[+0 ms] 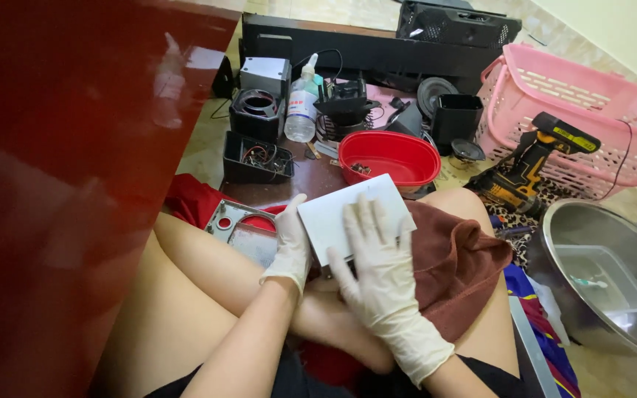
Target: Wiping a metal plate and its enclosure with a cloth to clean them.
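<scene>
White flat panel (pixel 348 215): rests on the person's lap, partly over a brown cloth (pixel 455 262) on the right knee. Left hand (pixel 289 243), gloved, clasps the panel's left edge, fingers closed on it. Right hand (pixel 377 269), gloved, lies flat on top, fingers spread. Grey metal plate (pixel 241 230) just beside the left hand. Red bowl (pixel 391 157) beyond, holding what may be screws. Yellow-black drill (pixel 528 166) by a pink basket (pixel 576 110).

Our gloved left hand (pixel 289 243) grips the white flat box (pixel 354 215) at its nine o'clock edge; our right hand (pixel 377 269) lies flat on it. A red bowl (pixel 390 157) sits at twelve, a brown cloth (pixel 457 262) at three.
</scene>
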